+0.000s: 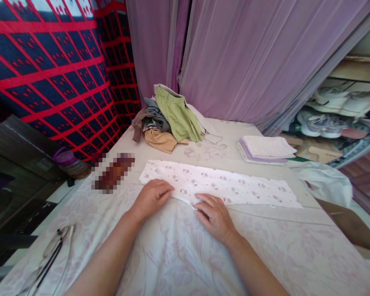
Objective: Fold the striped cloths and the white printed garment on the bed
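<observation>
A white cloth (222, 185) printed with small figures lies in a long folded strip across the bed, slanting down to the right. My left hand (154, 198) is at its near edge toward the left end, fingers curled in a pinch on the fabric. Farther right along the same edge, my right hand (215, 217) has thumb and fingers closed on the cloth. Between the two hands the edge is slightly lifted and wrinkled. Exactly how much fabric lies under the fingers is hidden.
Behind lies a heap of clothes with green shorts (177, 113) on top. A folded stack (265, 148) sits at the back right. Eyeglasses (54, 250) and a cable lie front left on the floral sheet (166, 263). Shoes (323, 123) stand on a rack beyond.
</observation>
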A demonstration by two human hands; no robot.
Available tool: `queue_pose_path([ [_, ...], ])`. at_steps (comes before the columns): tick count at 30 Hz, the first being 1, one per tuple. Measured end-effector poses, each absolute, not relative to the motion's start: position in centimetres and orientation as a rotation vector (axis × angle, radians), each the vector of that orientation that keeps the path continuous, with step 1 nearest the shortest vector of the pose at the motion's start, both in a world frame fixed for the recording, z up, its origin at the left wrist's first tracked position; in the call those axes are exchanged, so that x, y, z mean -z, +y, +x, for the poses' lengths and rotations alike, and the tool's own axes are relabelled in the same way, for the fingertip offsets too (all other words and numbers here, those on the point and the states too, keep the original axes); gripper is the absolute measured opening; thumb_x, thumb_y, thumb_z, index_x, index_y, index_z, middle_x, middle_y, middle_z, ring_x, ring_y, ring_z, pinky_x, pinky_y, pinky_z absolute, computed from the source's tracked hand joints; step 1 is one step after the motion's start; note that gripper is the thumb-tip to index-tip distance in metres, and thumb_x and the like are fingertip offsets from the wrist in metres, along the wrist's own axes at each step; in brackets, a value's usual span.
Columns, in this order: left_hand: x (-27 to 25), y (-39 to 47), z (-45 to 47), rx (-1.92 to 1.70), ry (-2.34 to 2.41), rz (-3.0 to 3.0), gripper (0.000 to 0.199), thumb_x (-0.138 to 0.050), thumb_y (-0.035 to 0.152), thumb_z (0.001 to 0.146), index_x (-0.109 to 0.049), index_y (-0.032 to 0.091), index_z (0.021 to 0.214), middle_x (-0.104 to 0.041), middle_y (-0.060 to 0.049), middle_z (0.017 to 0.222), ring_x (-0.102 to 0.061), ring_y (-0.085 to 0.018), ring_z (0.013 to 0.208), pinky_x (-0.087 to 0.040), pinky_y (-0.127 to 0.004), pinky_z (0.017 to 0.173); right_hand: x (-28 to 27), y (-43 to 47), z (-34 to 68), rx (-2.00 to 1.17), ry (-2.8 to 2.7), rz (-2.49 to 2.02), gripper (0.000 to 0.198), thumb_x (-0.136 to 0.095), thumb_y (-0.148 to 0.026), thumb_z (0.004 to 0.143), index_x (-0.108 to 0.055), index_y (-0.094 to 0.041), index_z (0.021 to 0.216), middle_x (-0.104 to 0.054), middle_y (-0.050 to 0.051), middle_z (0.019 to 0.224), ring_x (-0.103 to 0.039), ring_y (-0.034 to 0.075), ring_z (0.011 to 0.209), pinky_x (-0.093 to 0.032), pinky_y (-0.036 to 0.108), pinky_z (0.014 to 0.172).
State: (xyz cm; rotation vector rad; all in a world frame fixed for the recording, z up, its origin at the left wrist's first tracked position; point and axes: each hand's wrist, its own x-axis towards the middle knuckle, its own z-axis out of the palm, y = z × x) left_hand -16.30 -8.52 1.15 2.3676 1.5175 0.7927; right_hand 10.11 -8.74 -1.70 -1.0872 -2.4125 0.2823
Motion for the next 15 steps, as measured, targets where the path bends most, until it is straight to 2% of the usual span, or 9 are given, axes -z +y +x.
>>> queue_pose_path([
  [3, -1.0, -8.8, -15.0, -0.663, 1.288, 2.396, 0.017, -0.055, 0.023, 0.089, -0.071, 0.025, 0.093, -0.072, -0.001, 0.087, -0.062, -0.017, 0.087, -0.044, -0.034, 0.083, 1.6, -8.8, 10.1, -0.299, -2.414, -1.095, 0.018, -0.052, -0.026, 0.089, -0.07, -0.026, 0.091, -0.065, 0.006, 0.118, -0.056, 0.023, 0.112, -0.043, 0.04, 0.093],
  [15, 0.0, -8.7, -15.2, -0.639, 1.446, 2.425, 0.023, -0.059, 0.028, 0.087, -0.069, 0.027, 0.108, -0.066, -0.005, 0.101, -0.057, -0.021, 0.099, -0.041, -0.039, 0.091, 1.2, -8.7, 10.2, -0.378, -2.389, -1.081, 0.018, -0.05, -0.025, 0.09, -0.068, -0.024, 0.087, -0.067, 0.006, 0.115, -0.057, 0.022, 0.112, -0.042, 0.04, 0.094],
])
